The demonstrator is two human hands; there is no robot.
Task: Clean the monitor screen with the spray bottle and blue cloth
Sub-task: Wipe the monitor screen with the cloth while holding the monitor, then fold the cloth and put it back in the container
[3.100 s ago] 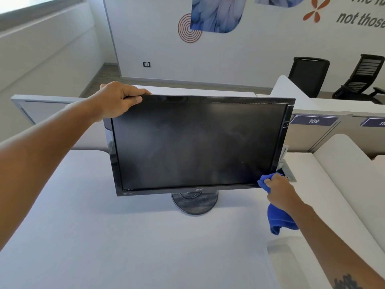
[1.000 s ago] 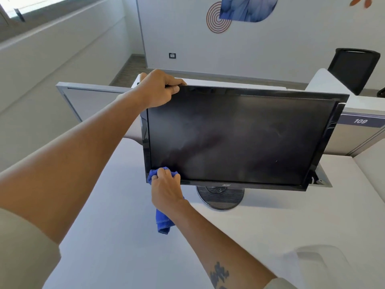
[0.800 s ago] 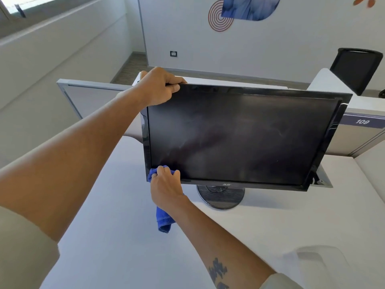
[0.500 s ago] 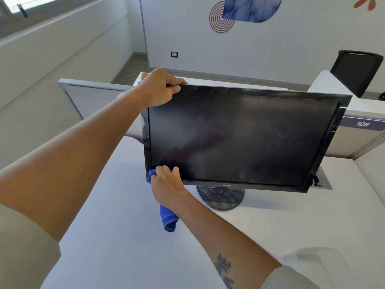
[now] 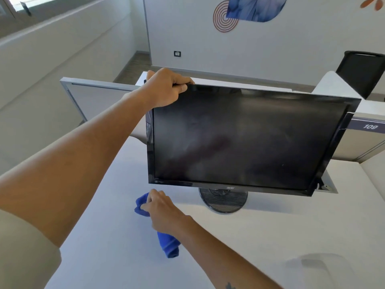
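Observation:
A black monitor [image 5: 245,140] stands on a round ribbed base [image 5: 224,200] on the white desk [image 5: 104,226]; its dark screen shows faint streaks. My left hand [image 5: 166,88] grips the monitor's top left corner. My right hand [image 5: 161,207] holds the bunched blue cloth [image 5: 166,243] below the screen's lower left corner, off the glass, with one end hanging down toward the desk. No spray bottle is in view.
A grey partition panel [image 5: 93,94] runs behind the desk at the left. A divider labelled 109 [image 5: 369,126] and a black office chair [image 5: 362,74] are at the right. A cable cutout [image 5: 327,184] lies behind the monitor's right corner.
My right hand with the cloth has dropped from the screen's lower left corner to just below the monitor. Earlier it swept along the bottom edge from right to left. My left hand kept its grip.

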